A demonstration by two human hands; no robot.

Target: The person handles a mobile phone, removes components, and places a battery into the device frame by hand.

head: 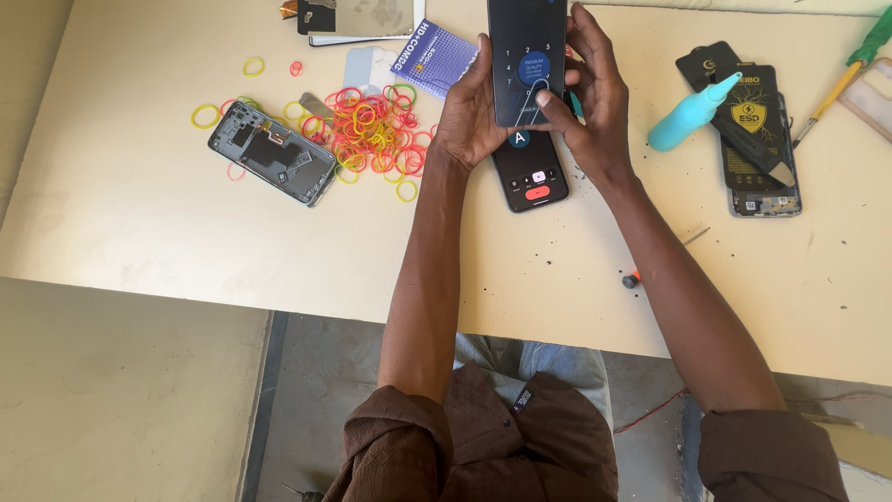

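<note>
Both hands hold a dark glass screen protector sheet (527,56) with a round blue sticker, above a black smartphone (531,175) whose screen is lit. My left hand (467,116) grips the sheet's left edge. On the right edge sits my right hand (595,102), its thumb pressing the sheet's lower corner. The phone lies flat on the cream table (139,223), partly hidden under the sheet and hands.
An opened phone body (271,152) lies at left beside a pile of coloured rubber bands (370,130). A teal squeeze bottle (689,115), a dark protector package on another phone (760,149), a green-handled screwdriver (847,74) and a small red-tipped bit (632,279) lie right.
</note>
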